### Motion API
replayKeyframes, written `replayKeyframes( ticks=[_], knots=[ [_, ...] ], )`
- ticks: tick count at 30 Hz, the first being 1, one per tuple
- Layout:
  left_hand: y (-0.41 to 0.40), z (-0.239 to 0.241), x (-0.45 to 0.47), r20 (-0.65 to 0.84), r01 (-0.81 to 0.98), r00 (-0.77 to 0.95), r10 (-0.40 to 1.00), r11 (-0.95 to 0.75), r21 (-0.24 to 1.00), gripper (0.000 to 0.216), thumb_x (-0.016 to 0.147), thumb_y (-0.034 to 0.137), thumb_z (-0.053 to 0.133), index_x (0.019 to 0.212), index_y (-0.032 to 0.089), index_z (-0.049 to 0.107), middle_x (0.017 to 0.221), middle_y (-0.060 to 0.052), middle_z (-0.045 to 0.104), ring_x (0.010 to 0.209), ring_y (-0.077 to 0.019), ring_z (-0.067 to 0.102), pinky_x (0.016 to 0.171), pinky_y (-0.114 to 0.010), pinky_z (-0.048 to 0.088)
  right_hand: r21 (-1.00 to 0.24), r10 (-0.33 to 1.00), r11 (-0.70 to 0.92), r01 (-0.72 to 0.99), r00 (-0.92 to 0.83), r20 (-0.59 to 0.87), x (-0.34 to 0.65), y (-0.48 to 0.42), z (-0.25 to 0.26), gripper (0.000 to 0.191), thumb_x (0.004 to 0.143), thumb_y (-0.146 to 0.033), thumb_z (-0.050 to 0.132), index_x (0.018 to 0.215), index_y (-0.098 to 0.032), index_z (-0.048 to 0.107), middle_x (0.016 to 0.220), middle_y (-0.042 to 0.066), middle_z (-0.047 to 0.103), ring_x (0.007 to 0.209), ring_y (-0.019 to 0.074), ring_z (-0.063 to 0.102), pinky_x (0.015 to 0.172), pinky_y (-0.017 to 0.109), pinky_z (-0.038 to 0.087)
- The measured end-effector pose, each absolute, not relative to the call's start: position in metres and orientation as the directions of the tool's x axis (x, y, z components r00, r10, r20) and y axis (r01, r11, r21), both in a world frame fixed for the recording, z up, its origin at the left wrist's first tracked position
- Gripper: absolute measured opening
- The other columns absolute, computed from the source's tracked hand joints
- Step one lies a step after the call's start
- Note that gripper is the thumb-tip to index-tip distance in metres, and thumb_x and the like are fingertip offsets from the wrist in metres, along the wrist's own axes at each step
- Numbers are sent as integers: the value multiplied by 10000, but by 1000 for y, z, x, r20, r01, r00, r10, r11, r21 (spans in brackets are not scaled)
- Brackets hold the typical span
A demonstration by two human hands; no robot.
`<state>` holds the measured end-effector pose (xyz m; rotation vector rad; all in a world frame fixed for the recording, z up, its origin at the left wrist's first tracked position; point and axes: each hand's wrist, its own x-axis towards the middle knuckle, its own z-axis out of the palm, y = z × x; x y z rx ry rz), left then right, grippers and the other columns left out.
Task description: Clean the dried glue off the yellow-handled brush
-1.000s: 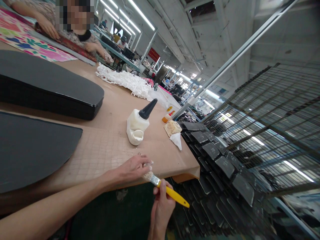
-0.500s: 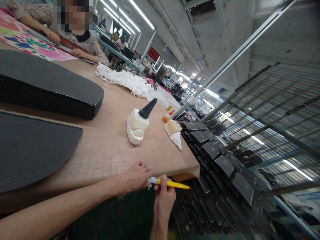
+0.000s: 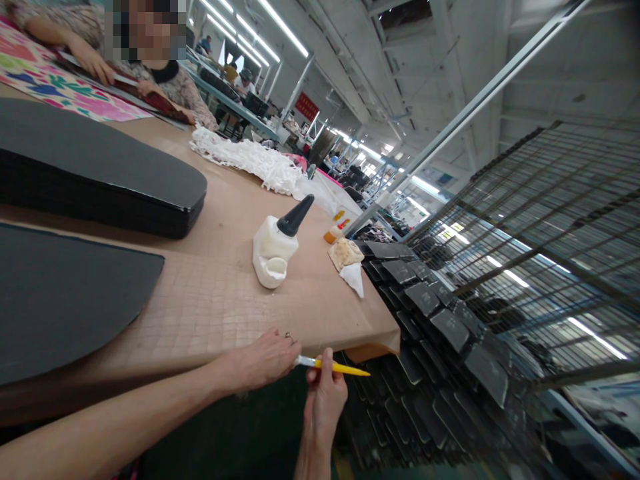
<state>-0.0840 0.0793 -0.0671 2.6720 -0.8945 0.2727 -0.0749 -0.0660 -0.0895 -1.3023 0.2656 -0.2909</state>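
Observation:
A brush (image 3: 345, 369) with a yellow handle lies roughly level at the table's front edge. My right hand (image 3: 326, 393) pinches its handle, thumb on top. Around the pale bristle end my left hand (image 3: 273, 360) is closed, a ring on one finger; the bristles themselves are hidden. Beyond my hands, a white glue bottle (image 3: 273, 247) with a black cone nozzle and a small cup-like opening low at its front stands on the brown-covered table (image 3: 220, 293).
Dark board stacks (image 3: 90, 167) and a dark panel (image 3: 60, 300) occupy the left. White fabric scraps (image 3: 250, 157), an orange-capped small bottle (image 3: 334, 233) and a stained sponge-like block (image 3: 345, 253) sit farther back. Black pieces fill a wire rack (image 3: 450, 333) at right. A co-worker (image 3: 165, 80) handles material opposite.
The brush has turned slightly about its length and shifted a little left with my right hand. My left hand has moved slightly down. The co-worker's hands have lifted the dark red material.

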Motion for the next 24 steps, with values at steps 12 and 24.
replayKeyframes(
  ticks=[12, 24],
  knots=[
    [82, -64, -86, 168, -564, 825, -540, -766, 308, 206, 806, 15, 399, 902, 119, 549, 879, -96, 632, 774, -226, 592, 697, -323, 391, -980, -402, 154, 126, 914, 54, -76, -71, -89, 342, 683, -446, 658, 670, -137, 514, 477, -72, 448, 452, 53, 379, 483, 209, 328],
    [88, -78, -74, 127, -215, 951, -283, -308, 927, 100, 726, 209, 530, 791, 134, 547, 712, -3, 565, 666, -153, 512, 583, -230, 371, -850, -247, 526, 32, 962, -116, -68, -93, -104, 418, 598, -520, 689, 633, -176, 455, 553, -79, 378, 473, 40, 344, 467, 191, 375]
  ],
)
